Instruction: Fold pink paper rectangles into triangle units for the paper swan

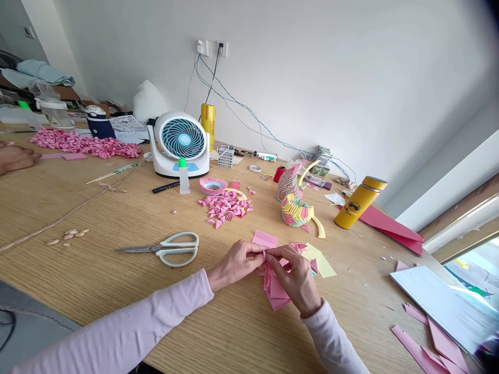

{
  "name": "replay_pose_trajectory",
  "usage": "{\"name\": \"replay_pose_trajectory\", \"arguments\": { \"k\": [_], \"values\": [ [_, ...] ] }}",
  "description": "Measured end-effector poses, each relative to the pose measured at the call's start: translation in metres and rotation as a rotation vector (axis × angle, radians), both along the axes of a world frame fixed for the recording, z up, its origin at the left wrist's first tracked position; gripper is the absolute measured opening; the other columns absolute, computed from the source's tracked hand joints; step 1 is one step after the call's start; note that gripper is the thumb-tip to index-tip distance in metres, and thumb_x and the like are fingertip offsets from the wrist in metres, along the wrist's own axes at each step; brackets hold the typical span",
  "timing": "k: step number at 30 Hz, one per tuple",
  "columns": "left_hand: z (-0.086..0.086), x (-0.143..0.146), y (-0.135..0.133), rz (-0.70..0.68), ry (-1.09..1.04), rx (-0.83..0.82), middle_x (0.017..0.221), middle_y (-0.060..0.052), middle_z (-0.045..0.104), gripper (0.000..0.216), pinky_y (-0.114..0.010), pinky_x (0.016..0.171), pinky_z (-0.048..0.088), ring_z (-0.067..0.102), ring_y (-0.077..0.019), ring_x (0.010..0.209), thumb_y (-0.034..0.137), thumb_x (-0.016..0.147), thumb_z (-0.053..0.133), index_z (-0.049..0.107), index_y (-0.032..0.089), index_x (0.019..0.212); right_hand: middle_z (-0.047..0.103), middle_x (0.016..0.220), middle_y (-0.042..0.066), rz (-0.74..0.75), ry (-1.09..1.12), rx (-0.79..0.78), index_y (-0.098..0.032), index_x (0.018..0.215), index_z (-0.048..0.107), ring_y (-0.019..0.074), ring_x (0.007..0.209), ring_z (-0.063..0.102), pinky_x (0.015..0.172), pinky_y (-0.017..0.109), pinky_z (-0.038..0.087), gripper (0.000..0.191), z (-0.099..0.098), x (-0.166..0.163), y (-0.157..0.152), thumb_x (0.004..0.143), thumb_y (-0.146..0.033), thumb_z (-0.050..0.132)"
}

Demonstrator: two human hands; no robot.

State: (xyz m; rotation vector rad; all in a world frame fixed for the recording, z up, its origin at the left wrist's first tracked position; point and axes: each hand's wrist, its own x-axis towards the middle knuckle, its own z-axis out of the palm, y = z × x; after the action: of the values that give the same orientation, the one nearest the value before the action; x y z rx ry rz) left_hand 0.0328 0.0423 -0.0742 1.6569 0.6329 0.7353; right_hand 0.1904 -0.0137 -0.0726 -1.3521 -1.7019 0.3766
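Observation:
My left hand point(237, 264) and my right hand point(297, 278) meet over the front middle of the table. Both are closed, pinching a small piece of pink paper point(264, 254) that is mostly hidden by the fingers. Beneath them lie several pink paper slips point(277, 301), with a square pink slip point(265, 238) just beyond. A pale yellow paper sheet point(325, 265) and a few folded pink pieces point(298, 247) are beside my right hand. Left of my left hand rest open scissors with white handles point(178, 250). Farther back is a heap of folded pink triangles point(224, 206).
A white fan point(181, 140), a glue bottle point(184, 179) and a round pink paper bowl point(212, 186) stand behind. Two folded-paper swan shapes point(298, 210) and a yellow flask point(358, 203) are at right. Another person's hand point(15, 158) rests at far left.

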Motion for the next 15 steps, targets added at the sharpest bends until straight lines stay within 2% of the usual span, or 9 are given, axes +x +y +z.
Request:
{"name": "replay_pose_trajectory", "arguments": {
  "k": [4, 7, 11, 13, 15],
  "values": [
    [-0.0005, -0.0008, -0.0006, -0.021, 0.046, 0.075, 0.079, -0.004, 0.070, 0.032, -0.023, 0.063, 0.049, 0.061, -0.0167, 0.071, 0.018, 0.078, 0.049, 0.072, 0.011, 0.098, 0.068, 0.078, 0.004, -0.023, -0.099, 0.039, -0.020, 0.081, 0.069, 0.0175, 0.069, 0.062, 0.056, 0.025, 0.044, 0.010, -0.0013, 0.0003, -0.0005, 0.084, -0.021, 0.059],
    [0.0014, -0.0008, -0.0029, -0.042, 0.049, 0.071, 0.082, -0.004, 0.070, 0.030, -0.023, 0.064, 0.049, 0.061, -0.0172, 0.074, 0.013, 0.076, 0.049, 0.072, 0.012, 0.094, 0.066, 0.075, 0.004, -0.067, -0.209, 0.066, -0.020, 0.080, 0.067, 0.0179, 0.069, 0.060, 0.058, 0.026, 0.043, 0.011, -0.0031, -0.0007, -0.0017, 0.085, -0.020, 0.057],
    [0.0056, -0.0007, -0.0046, -0.122, -0.043, -0.083, 0.087, -0.006, 0.069, 0.025, -0.028, 0.070, 0.053, 0.064, -0.0195, 0.080, 0.019, 0.081, 0.050, 0.069, 0.012, 0.096, 0.065, 0.076, 0.005, -0.137, -0.335, 0.140, -0.018, 0.079, 0.064, 0.0191, 0.071, 0.059, 0.062, 0.028, 0.043, 0.015, -0.0047, -0.0023, -0.0019, 0.088, -0.021, 0.051],
    [0.0064, -0.0007, -0.0037, -0.146, -0.100, -0.177, 0.095, -0.009, 0.068, 0.028, -0.033, 0.071, 0.055, 0.065, -0.0225, 0.088, 0.028, 0.085, 0.051, 0.066, 0.011, 0.102, 0.064, 0.075, 0.005, -0.142, -0.303, 0.147, -0.018, 0.079, 0.062, 0.0186, 0.070, 0.059, 0.061, 0.028, 0.043, 0.014, -0.0048, -0.0017, -0.0009, 0.087, -0.020, 0.051],
    [0.0051, -0.0005, -0.0017, -0.113, -0.126, -0.225, 0.097, -0.012, 0.068, 0.033, -0.035, 0.069, 0.056, 0.066, -0.0246, 0.090, 0.035, 0.084, 0.056, 0.062, 0.010, 0.105, 0.064, 0.073, 0.004, -0.120, -0.215, 0.119, -0.018, 0.078, 0.061, 0.0171, 0.067, 0.059, 0.058, 0.025, 0.044, 0.012, -0.0047, 0.0000, 0.0004, 0.086, -0.019, 0.052]
  ]
}}
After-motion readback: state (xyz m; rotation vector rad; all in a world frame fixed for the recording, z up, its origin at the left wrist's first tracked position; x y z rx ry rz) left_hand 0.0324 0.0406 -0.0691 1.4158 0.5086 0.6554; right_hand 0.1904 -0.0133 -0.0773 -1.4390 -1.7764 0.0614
